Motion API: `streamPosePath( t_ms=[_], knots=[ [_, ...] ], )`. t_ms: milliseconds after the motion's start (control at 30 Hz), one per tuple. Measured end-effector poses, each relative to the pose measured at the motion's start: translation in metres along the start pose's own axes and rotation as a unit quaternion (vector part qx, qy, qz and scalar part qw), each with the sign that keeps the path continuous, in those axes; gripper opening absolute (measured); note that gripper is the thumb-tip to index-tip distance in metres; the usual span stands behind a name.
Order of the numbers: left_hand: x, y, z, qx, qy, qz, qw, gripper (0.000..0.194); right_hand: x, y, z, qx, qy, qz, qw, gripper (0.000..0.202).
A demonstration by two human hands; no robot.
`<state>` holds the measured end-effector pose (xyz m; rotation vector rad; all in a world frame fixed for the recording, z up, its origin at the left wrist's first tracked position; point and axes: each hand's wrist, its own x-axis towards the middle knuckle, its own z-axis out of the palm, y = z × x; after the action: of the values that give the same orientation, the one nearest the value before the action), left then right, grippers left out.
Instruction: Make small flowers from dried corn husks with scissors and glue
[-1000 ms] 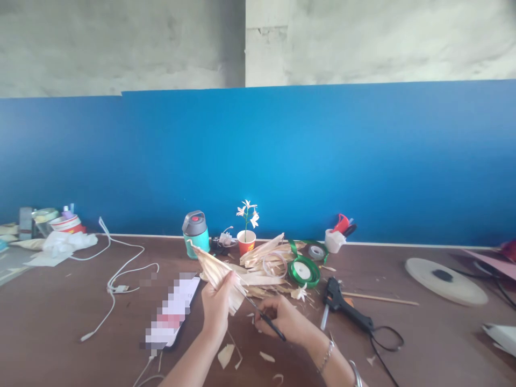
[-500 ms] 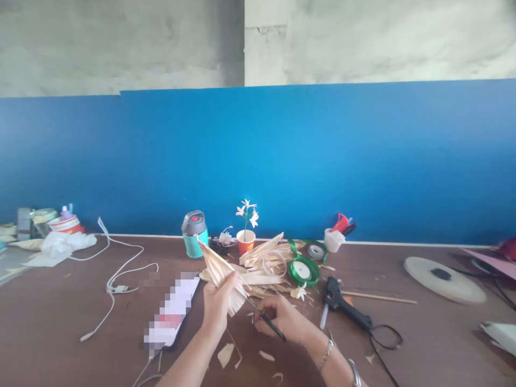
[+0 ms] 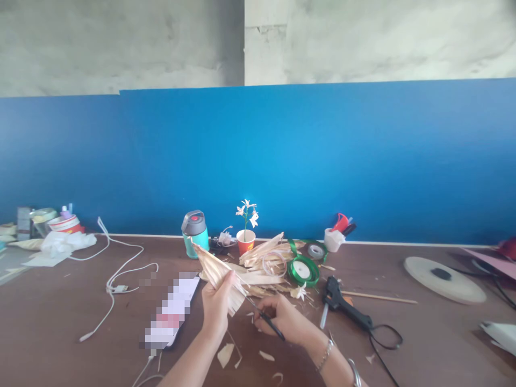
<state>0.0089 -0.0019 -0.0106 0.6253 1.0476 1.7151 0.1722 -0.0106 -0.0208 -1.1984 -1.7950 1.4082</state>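
The dried corn husk (image 3: 212,269), pinched in the left hand (image 3: 215,305) right of the smartphone (image 3: 174,314), had just tipped leftward, presumably re-angling its lower edge beside what looked like black-handled scissors (image 3: 275,328) clasped by the right hand (image 3: 284,318).

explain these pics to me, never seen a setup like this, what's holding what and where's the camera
There's no machine here: those are a person's own two bare hands. The camera is worn on their head, looking forward and down. The left hand has a pale, dry, husk-like sheet in its grip; the right hand holds a dark-handled tool, probably scissors, pointing toward it. On the brown table are similar dry strips, a roll of green ribbon, a glue gun, a phone with its screen blurred, a teal bottle, and a paper cup holding a white-flowered stem.
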Motion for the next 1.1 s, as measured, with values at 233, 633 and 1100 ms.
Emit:
streamPosePath(
  t_ms=[233, 633, 1100],
  knots=[
    [-0.001, -0.001, 0.002, -0.016, 0.016, -0.001, 1.000, 0.035, -0.002, -0.005, 0.001, -0.017, 0.007, 0.009, 1.000, 0.011],
    [-0.008, -0.002, 0.006, -0.057, 0.060, -0.001, 0.997, 0.037, -0.001, -0.006, 0.009, 0.007, 0.025, 0.011, 1.000, 0.006],
    [-0.009, -0.006, 0.006, -0.078, 0.086, -0.013, 0.993, 0.037, -0.003, -0.012, 0.013, -0.024, 0.033, 0.009, 0.999, 0.004]
  ],
)
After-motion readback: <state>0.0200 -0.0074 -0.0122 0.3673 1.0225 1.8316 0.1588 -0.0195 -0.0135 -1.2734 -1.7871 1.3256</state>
